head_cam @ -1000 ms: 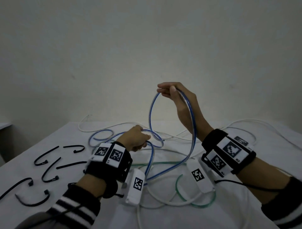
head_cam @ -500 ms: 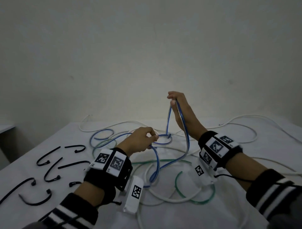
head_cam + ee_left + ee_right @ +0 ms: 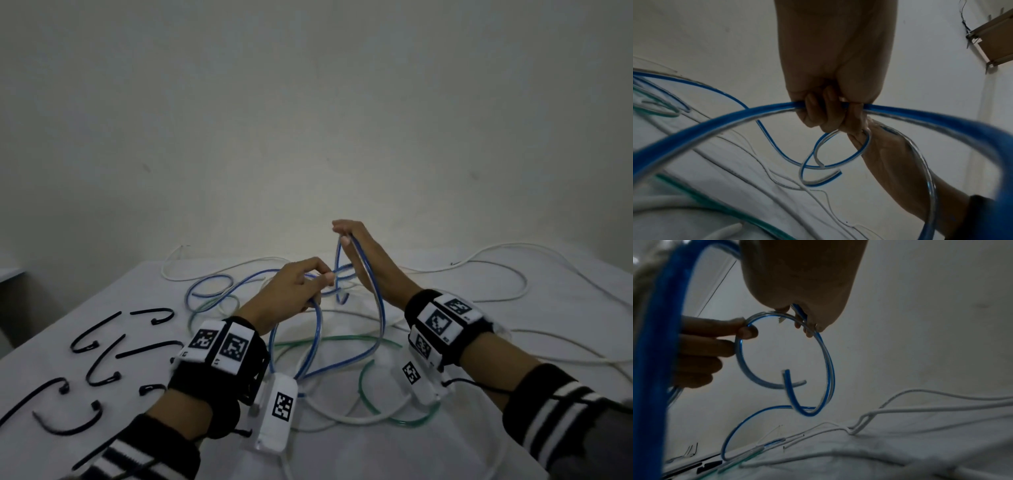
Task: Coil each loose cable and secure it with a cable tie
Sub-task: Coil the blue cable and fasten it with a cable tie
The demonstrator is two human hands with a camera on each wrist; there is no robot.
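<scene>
Several black cable ties [image 3: 102,356] lie scattered on the white tabletop [image 3: 513,445] off to my left, well apart from the tangle of cables. Around my hands I see a white cable [image 3: 496,270] looping toward the far right and a green cable [image 3: 383,407] curving under my wrists, both crossing beneath the blue cable [image 3: 317,329] and cluttering the spot where I work. My left hand [image 3: 291,294] grips the blue cable, fingers curled round it, a loop hanging below. My right hand [image 3: 363,263], raised just beside it, pinches the same cable at its fingertips, a strand running down past the palm. Wrist bands [image 3: 222,346] carry black-and-white square markers; tiny print beside them is, I think, too blurred to read.
</scene>
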